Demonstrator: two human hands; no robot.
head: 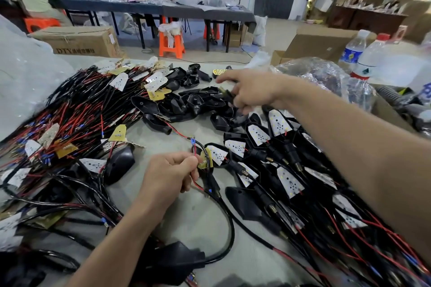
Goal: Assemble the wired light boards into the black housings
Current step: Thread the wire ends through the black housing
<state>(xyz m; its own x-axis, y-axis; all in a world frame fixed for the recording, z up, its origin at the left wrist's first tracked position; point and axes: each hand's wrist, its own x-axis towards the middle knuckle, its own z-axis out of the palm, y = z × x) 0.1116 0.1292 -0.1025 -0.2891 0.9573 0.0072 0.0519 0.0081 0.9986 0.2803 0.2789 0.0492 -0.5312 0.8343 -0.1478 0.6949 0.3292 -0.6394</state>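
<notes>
My left hand [171,173] pinches the red and black wires of a wired light board [205,161] near the table's middle; the board hangs at my fingertips. My right hand [251,91] reaches to the far pile of empty black housings [196,102], fingers curled around a small black housing [227,95] with a brass end. A heap of loose wired light boards [77,109] lies at the left. Assembled housings with white boards inside [277,151] lie in rows at the right.
The grey table [154,133] is crowded with wires. Two water bottles [363,53] and a clear plastic bag [326,77] stand at the far right. Cardboard boxes [79,39], an orange stool [171,42] and several seated people are beyond the table. Another black housing [177,261] lies under my left forearm.
</notes>
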